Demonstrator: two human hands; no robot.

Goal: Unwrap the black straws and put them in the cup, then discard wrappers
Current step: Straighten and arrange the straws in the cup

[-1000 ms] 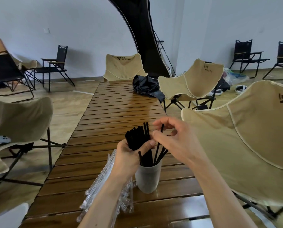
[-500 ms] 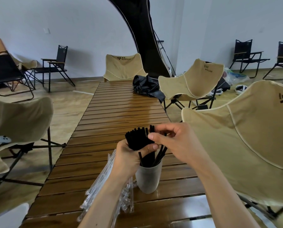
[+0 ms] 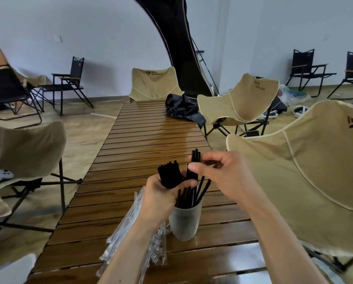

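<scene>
A frosted white cup [image 3: 185,223] stands on the slatted wooden table [image 3: 151,140] and holds several black straws [image 3: 187,198]. Just above the cup my left hand [image 3: 161,193] grips a thick bundle of black straws [image 3: 169,176]. My right hand [image 3: 218,175] pinches a few black straws [image 3: 195,162] and holds them a little above and to the right of the bundle. A heap of clear plastic wrappers [image 3: 136,232] lies on the table left of the cup, partly hidden under my left forearm.
Beige folding chairs stand close by: one at the right [image 3: 306,171], one at the left [image 3: 22,152], more at the far end. A black cloth bundle [image 3: 181,108] lies at the table's far right. A white controller [image 3: 2,175] rests on the left chair.
My right hand has drawn a few straws out of the bundle, lifting them up and slightly right. The left hand still holds the bundle above the cup.
</scene>
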